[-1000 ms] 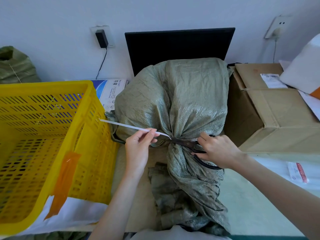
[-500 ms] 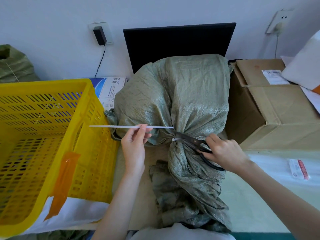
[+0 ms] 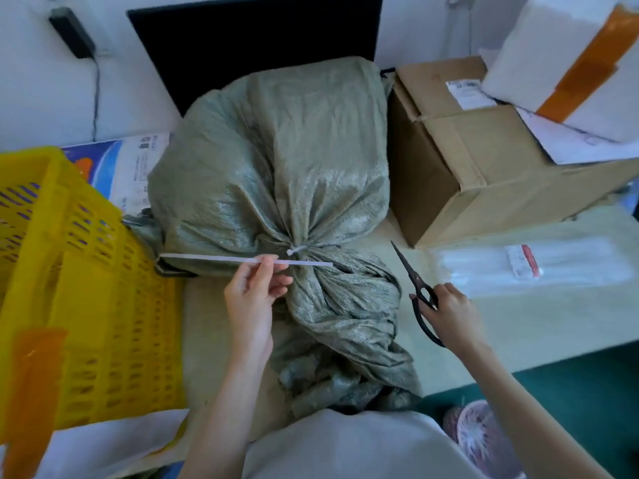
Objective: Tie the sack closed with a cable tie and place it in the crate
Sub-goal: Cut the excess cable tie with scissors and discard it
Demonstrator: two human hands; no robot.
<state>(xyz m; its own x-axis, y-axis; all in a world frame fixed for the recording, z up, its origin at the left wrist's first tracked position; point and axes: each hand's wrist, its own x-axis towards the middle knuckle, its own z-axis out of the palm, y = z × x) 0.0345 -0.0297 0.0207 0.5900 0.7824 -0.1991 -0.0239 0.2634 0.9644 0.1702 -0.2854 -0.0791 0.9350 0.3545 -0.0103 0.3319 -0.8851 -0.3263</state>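
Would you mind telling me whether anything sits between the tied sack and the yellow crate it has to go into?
Nothing visible stands between them: the sack lies right beside the yellow crate, whose top is open.

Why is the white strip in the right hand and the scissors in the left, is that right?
Not quite: it's swapped. The head view shows the left hand pinching the white strip, and the right hand holding the scissors, beside the tied sack.

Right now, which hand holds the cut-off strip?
The left hand pinches the loose white strip; the right hand holds the scissors, clear of the sack.
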